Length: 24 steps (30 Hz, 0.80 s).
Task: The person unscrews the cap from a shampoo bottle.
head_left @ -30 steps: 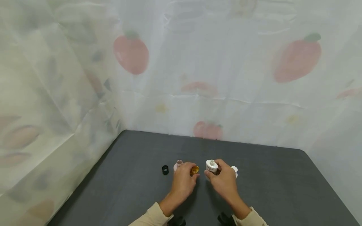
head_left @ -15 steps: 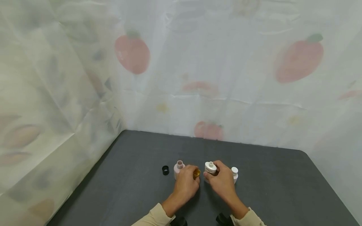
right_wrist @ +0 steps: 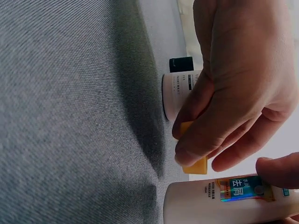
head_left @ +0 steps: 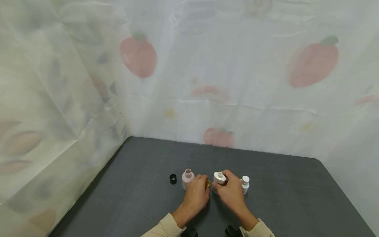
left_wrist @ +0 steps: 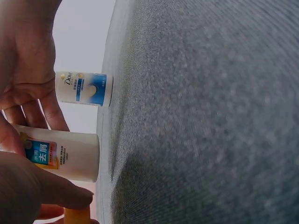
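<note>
Item 1: yellow cap [right_wrist: 198, 167], in the left hand [head_left: 197, 192]; grip clamped, thumb and fingers pinching its sides. It sits at eight o'clock of the held bottle, just beside its lower body and well below the neck. The pinch probably suits so small a piece.

Item 2: white bottle [head_left: 219, 178], uncapped, in the right hand [head_left: 232, 191]; grip clamped, thumb and fingers curled round the upper body. Held roughly upright, presumably to steady it and keep any contents in; whether the base touches the counter [head_left: 148, 204] cannot be told.

Item 3: pink bottle [head_left: 188, 179], uncapped, upright on the counter at nine o'clock of item 2.

Item 4: black cap [head_left: 173, 179], on the counter at nine o'clock of item 3; perhaps its cap, laid near for that reason.

Item 5: small white bottle [head_left: 245, 185], capped, upright at three o'clock of item 2, seemingly set aside.

Views compared: the head view alone gives both bare necks. The left wrist view adds item 5's Dove lettering and blue lower band. Both wrist views show item 2's teal label [right_wrist: 245, 188]; the right one gives item 3's fine print.
</note>
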Each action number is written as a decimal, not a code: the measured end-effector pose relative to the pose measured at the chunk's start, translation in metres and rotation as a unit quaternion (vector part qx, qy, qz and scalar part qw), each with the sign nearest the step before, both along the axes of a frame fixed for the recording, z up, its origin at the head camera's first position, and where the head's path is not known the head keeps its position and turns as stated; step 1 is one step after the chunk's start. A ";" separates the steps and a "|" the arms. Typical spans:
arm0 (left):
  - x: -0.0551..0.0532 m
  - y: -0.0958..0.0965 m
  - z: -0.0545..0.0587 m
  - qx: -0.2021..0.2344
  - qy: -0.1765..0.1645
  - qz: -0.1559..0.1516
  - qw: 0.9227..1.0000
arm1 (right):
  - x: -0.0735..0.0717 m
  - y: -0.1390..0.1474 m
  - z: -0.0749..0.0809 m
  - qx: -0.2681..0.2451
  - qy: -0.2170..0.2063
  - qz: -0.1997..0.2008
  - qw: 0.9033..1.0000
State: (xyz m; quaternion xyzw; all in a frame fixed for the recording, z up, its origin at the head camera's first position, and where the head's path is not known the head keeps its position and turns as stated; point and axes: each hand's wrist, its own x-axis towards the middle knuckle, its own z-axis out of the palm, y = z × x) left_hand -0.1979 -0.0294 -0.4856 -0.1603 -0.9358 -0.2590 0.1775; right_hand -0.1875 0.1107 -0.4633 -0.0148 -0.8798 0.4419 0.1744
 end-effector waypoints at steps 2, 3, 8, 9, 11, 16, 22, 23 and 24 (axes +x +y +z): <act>0.000 0.000 -0.001 -0.013 0.000 0.001 1.000 | 0.000 0.000 -0.001 -0.002 -0.001 0.001 1.000; 0.000 0.001 -0.001 -0.017 0.000 0.001 1.000 | 0.000 0.000 -0.001 -0.003 -0.002 0.001 1.000; -0.001 0.001 -0.002 -0.029 0.001 0.002 1.000 | -0.002 -0.001 -0.003 -0.006 -0.006 0.000 1.000; -0.001 0.001 -0.002 -0.030 0.002 0.002 1.000 | -0.002 -0.001 -0.004 -0.006 -0.006 0.000 1.000; -0.001 0.001 -0.003 -0.035 0.006 0.001 0.999 | -0.003 -0.001 -0.005 -0.004 -0.007 0.002 1.000; -0.003 -0.001 -0.006 -0.049 0.018 -0.008 0.999 | -0.004 -0.001 -0.007 0.000 -0.011 0.008 1.000; -0.003 -0.002 -0.008 -0.053 0.027 -0.009 0.998 | -0.005 -0.001 -0.009 0.005 -0.008 0.013 1.000; -0.003 -0.002 -0.008 -0.053 0.030 -0.008 0.998 | -0.005 -0.001 -0.009 0.007 -0.007 0.014 1.000; -0.003 -0.002 -0.009 -0.053 0.034 -0.006 0.998 | -0.005 -0.002 -0.009 0.010 -0.006 0.015 1.000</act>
